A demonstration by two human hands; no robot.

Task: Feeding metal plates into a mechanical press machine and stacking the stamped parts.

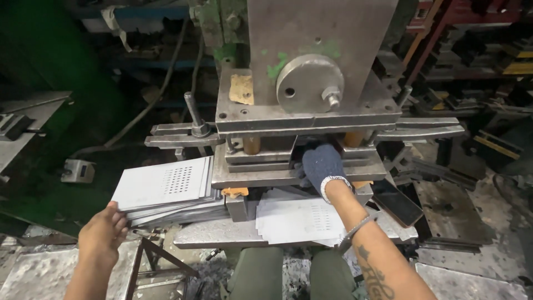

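blue knit glove (323, 166) – tattoo, bracelet, green trousers

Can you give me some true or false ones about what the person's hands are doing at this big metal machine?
1. The right hand wears a dark knitted glove. True.
2. The left hand wears a glove too. False: it is bare.
3. The left hand touches the near edge of a stack of metal sheets with small holes punched in them. True.
4. The right hand is resting on the person's knee. False: it reaches in between the plates of the press.
5. More flat sheets lie on the ledge under the right forearm. True.
6. The stack of metal sheets sits to the right of the press. False: it sits to the left.
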